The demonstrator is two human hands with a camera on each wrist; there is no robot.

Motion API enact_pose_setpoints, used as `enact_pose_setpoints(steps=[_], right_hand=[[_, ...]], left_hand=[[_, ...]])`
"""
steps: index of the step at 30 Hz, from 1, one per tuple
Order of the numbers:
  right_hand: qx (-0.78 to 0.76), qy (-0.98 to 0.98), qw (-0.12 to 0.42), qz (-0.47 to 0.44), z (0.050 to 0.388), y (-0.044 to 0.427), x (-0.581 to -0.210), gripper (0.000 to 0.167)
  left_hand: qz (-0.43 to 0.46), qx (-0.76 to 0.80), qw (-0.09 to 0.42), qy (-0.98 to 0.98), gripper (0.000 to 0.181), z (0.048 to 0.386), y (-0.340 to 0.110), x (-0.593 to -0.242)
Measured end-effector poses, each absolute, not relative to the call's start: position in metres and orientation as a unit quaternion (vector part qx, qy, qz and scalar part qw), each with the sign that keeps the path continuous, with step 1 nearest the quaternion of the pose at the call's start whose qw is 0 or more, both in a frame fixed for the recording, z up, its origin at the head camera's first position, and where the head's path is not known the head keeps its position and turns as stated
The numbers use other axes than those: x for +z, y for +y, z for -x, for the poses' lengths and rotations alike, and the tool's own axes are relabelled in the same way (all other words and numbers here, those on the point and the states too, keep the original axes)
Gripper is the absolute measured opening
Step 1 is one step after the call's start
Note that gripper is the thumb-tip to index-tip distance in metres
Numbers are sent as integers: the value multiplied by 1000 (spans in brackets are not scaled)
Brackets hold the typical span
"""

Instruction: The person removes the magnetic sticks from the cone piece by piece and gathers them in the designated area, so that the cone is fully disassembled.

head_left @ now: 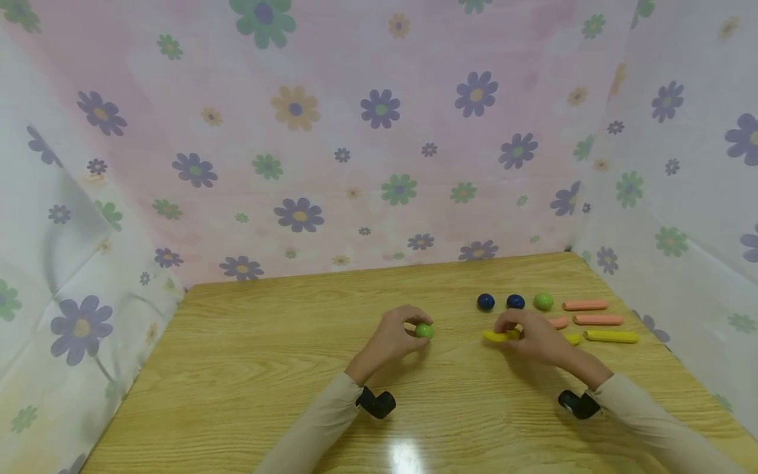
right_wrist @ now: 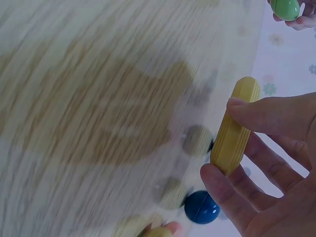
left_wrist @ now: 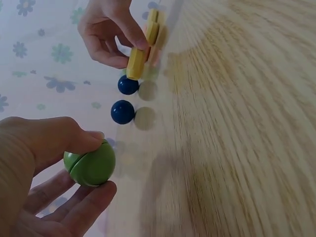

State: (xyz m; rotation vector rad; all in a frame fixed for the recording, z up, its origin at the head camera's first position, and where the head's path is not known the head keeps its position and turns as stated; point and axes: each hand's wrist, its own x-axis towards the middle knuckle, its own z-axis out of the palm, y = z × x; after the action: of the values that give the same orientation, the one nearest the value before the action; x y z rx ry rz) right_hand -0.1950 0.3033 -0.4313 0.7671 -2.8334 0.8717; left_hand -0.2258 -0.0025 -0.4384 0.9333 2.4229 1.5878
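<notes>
My left hand (head_left: 392, 336) pinches a small green ball (left_wrist: 96, 165) between thumb and fingertips; a dark groove runs round the ball. Over to the right, my right hand (head_left: 535, 337) grips a short yellow ridged stick (right_wrist: 234, 128) by thumb and fingers, and the stick looks held just off the table. Two dark blue balls (head_left: 485, 302) sit behind that hand, with a second green ball (head_left: 543, 301) beside them. The right hand partly hides an orange-pink stick (head_left: 558, 322) and another yellow stick (head_left: 572, 339).
Farther right lie an upper orange-pink stick (head_left: 585, 305), a lower orange-pink stick (head_left: 598, 320) and a long yellow stick (head_left: 611, 336). The wooden table (head_left: 254, 355) meets a flowered cloth backdrop (head_left: 331, 164) at the back and both sides.
</notes>
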Motion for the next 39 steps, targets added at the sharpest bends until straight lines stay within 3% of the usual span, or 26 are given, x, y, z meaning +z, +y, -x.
enact_pose_setpoints(steps=[28, 39], right_hand=[[293, -933, 31, -208, 220, 325, -442, 23], [299, -926, 37, -226, 225, 320, -444, 23]], left_hand=[[-217, 570, 74, 789, 23, 278, 68, -449], [-243, 557, 43, 793, 30, 293, 87, -464]])
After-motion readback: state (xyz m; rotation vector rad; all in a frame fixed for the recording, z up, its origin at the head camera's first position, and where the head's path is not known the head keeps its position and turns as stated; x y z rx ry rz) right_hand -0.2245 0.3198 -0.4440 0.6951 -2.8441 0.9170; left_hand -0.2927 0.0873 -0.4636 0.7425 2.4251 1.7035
